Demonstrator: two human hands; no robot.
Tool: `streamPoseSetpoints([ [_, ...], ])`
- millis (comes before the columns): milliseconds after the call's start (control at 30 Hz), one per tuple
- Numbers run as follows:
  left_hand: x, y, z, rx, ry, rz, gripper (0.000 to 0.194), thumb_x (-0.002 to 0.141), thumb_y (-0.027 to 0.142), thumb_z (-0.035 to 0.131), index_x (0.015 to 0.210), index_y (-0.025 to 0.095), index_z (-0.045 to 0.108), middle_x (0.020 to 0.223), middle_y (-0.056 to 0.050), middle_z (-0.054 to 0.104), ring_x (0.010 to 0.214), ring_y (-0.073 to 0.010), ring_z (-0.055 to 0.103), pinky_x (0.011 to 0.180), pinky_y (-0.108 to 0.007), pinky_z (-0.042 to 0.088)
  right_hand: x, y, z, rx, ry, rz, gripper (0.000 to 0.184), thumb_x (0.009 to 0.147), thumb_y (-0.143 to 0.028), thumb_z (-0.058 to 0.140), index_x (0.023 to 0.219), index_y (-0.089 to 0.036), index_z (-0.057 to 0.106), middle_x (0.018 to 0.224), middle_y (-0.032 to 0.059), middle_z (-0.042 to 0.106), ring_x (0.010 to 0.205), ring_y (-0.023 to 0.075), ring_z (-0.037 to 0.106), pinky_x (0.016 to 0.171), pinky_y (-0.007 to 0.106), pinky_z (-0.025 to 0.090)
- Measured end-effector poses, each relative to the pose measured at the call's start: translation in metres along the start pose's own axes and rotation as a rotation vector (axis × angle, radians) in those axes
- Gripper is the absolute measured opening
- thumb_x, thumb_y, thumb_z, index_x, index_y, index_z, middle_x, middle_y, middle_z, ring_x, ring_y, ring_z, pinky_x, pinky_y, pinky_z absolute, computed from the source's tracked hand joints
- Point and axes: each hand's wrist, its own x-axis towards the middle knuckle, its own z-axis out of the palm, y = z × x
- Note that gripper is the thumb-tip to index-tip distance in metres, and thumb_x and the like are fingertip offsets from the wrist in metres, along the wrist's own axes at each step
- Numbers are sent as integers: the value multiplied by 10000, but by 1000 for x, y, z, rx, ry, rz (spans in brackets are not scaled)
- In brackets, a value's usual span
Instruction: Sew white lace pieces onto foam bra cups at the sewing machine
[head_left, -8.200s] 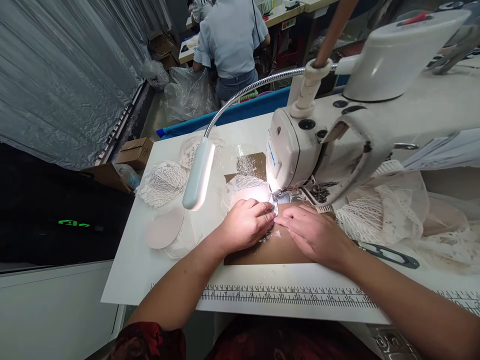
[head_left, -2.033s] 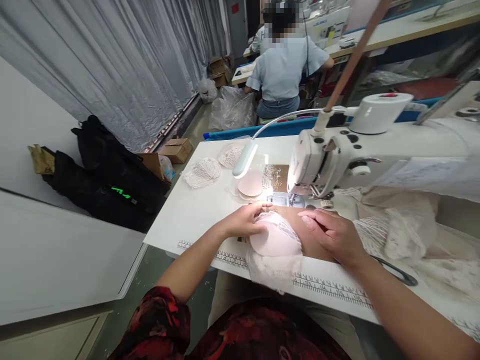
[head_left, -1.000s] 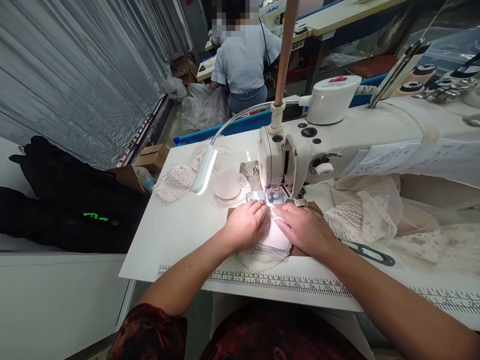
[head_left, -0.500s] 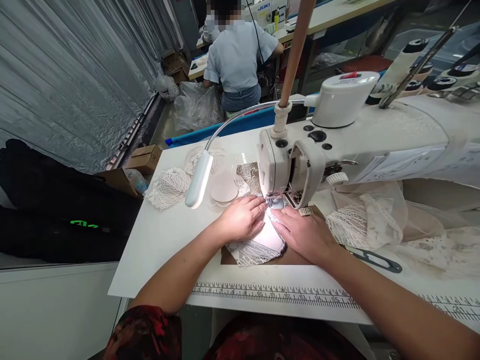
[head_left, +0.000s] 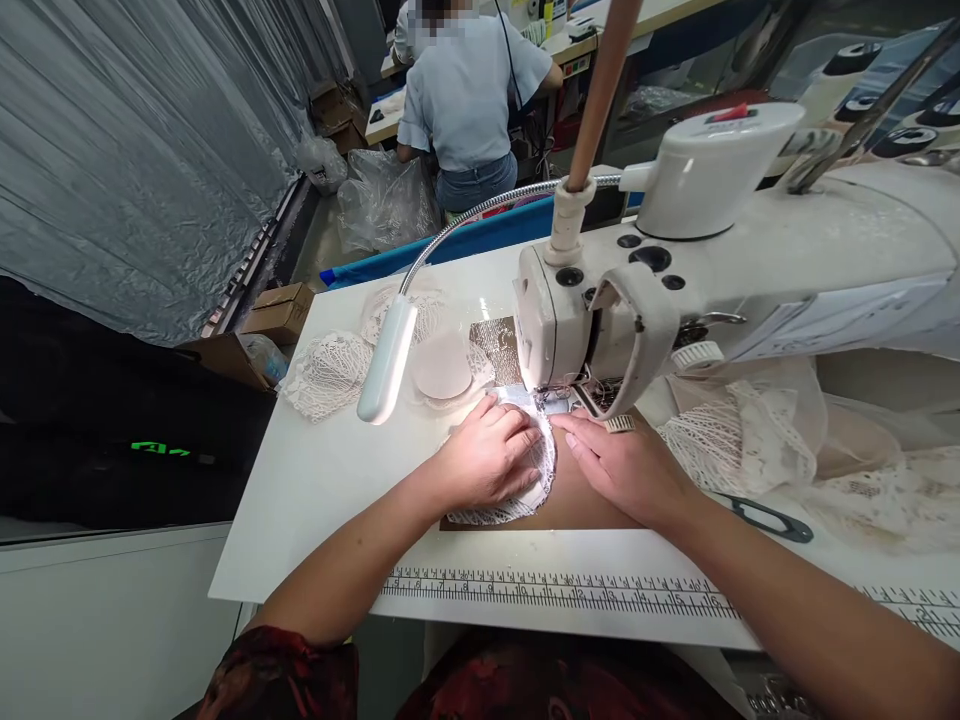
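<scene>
A lace-covered bra cup [head_left: 546, 470] lies under the needle end of the white sewing machine [head_left: 559, 320]. My left hand [head_left: 487, 455] rests over the cup with its fingers bent and gripping the lace, hiding much of it. On the right, my right hand [head_left: 619, 455] lies on the brown board [head_left: 592, 490], its fingers stretched toward the needle. Its index fingertip is at or very near the cup's edge; contact is hard to tell. The presser foot [head_left: 541, 398] is close to both hands, and the needle itself is too small to make out.
Lace cups [head_left: 330, 372] and a smooth beige cup [head_left: 442, 365] lie left of the machine. A lit lamp [head_left: 388, 360] hangs over the table. Lace pieces [head_left: 712, 440] and grey thread snips [head_left: 772, 518] lie right. A ruler strip [head_left: 555, 590] runs along the front. A person [head_left: 465, 100] sits beyond.
Two seconds ago the cup was near the table's front edge, away from the needle. It went under the presser foot and has since turned, its curved edge now facing my right hand.
</scene>
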Motion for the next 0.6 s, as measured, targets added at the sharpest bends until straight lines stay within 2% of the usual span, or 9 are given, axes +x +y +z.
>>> streamPoseSetpoints([
  [133,-3,-4,5,-33,42,28,417,887,386,464,1156,87,575,1066,-151,592,1008,-264,520,1006,-471,348,0,-1,-1,0,25,-28,347,880,-203,378,979,-215,711,806,63,682,735,187,585,686,298,411],
  [367,-5,-6,10,-76,81,35,391,889,374,457,1139,97,574,1055,-150,589,986,-266,524,990,-487,361,-4,-1,1,-25,-3,-146,325,822,-105,448,992,-192,711,813,15,675,613,131,493,592,271,341],
  [600,-4,-12,11,-87,109,30,385,884,350,468,1149,89,565,1051,-147,586,999,-260,524,978,-480,378,-4,-1,4,-91,-27,-108,382,790,-87,469,1080,-200,690,880,16,684,673,145,512,577,274,317],
])
